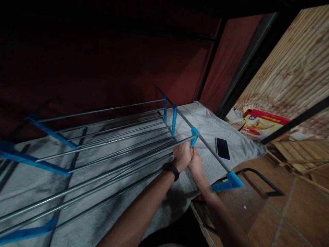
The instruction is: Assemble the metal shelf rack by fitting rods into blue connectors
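Note:
A metal-tube rack with blue plastic connectors lies on its side across a grey blanket. My left hand, with a black watch at the wrist, is closed around a blue connector near the end of a long tube. Against it, my right hand is closed on the same connector from the right; the fingers of both are partly hidden. That connector sits on a grey end pole, which runs down to a blue corner piece beside my right forearm.
A phone lies on the blanket right of the rack. Beyond the blanket's edge are a black-framed chair, a wooden slatted piece and a red-and-yellow box. A dark red panel stands behind the rack.

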`<action>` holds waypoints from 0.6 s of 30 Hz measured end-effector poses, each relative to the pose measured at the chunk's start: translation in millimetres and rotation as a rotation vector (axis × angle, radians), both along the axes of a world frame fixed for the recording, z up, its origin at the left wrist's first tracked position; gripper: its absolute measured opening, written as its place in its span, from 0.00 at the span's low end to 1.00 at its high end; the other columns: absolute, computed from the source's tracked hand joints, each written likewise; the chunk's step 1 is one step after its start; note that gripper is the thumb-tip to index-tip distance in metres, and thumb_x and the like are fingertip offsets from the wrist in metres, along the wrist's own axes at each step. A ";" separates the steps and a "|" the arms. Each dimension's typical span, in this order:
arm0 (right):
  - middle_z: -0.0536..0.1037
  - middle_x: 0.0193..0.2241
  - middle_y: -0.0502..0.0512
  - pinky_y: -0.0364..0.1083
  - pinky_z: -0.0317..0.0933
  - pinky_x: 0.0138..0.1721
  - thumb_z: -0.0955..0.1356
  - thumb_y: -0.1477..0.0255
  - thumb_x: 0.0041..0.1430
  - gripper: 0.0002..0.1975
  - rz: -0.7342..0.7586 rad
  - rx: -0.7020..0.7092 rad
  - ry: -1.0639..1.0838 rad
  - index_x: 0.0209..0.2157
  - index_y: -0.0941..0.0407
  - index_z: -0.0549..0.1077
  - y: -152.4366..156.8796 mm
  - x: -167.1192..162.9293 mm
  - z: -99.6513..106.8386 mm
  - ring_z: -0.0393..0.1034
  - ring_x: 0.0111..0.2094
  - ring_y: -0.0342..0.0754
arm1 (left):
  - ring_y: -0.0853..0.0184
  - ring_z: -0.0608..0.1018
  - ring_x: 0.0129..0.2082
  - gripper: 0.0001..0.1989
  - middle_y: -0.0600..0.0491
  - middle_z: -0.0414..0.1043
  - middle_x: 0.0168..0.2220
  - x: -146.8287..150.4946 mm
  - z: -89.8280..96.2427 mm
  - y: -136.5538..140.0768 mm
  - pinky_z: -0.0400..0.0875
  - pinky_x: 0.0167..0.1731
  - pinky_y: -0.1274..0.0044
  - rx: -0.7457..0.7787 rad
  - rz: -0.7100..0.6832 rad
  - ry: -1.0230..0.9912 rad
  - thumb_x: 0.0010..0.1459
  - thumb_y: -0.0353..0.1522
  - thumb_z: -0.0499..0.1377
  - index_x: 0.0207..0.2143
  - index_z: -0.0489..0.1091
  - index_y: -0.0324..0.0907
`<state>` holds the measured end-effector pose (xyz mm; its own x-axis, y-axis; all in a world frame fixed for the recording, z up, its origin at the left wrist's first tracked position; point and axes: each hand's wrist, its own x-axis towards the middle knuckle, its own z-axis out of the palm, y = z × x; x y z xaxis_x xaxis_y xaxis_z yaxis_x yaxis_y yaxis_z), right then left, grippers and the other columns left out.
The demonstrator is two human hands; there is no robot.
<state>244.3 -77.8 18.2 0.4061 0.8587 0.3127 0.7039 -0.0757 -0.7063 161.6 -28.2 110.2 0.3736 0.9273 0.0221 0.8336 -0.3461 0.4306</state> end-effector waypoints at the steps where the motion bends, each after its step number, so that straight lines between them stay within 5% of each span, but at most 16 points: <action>1: 0.80 0.32 0.64 0.52 0.62 0.31 0.58 0.68 0.66 0.17 -0.012 0.002 -0.001 0.49 0.59 0.71 0.0 -0.7 -1.6 0.75 0.31 0.59 | 0.57 0.81 0.44 0.09 0.47 0.80 0.39 -0.9 0.6 -0.9 0.71 0.43 0.72 0.003 -0.012 0.006 0.64 0.34 0.56 0.40 0.76 0.45; 7: 0.79 0.29 0.58 0.52 0.63 0.30 0.60 0.67 0.65 0.12 -0.024 0.089 0.036 0.46 0.52 0.71 -0.7 -3.8 -3.2 0.75 0.30 0.58 | 0.56 0.82 0.45 0.12 0.44 0.80 0.41 -2.0 8.7 -3.1 0.73 0.45 0.70 0.005 -0.068 0.045 0.67 0.33 0.53 0.43 0.76 0.42; 11: 0.80 0.34 0.63 0.54 0.66 0.34 0.58 0.67 0.66 0.17 -0.007 0.008 0.078 0.49 0.55 0.72 -2.7 -4.3 4.4 0.77 0.34 0.60 | 0.55 0.81 0.50 0.16 0.40 0.79 0.48 -5.8 22.0 -13.4 0.73 0.52 0.68 0.011 -0.128 0.089 0.69 0.29 0.51 0.52 0.73 0.35; 15: 0.80 0.48 0.67 0.55 0.69 0.47 0.61 0.65 0.65 0.28 0.056 0.044 0.211 0.64 0.59 0.63 -4.8 -3.5 16.4 0.77 0.47 0.59 | 0.55 0.70 0.65 0.23 0.36 0.69 0.63 -29.7 24.6 -47.7 0.62 0.66 0.66 0.197 -0.124 0.087 0.70 0.27 0.49 0.64 0.63 0.29; 18: 0.76 0.57 0.66 0.55 0.67 0.56 0.63 0.64 0.65 0.34 0.105 0.164 0.301 0.69 0.57 0.56 -5.1 -3.4 28.6 0.73 0.56 0.56 | 0.57 0.66 0.68 0.25 0.41 0.65 0.67 -69.8 15.0 -88.1 0.59 0.70 0.65 0.374 -0.208 0.061 0.69 0.27 0.50 0.67 0.61 0.34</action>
<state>241.0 -82.9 46.7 0.4130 0.8489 0.3297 0.4602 0.1178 -0.8800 91.8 -116.3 125.2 0.5628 0.7646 0.3140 0.7497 -0.6322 0.1958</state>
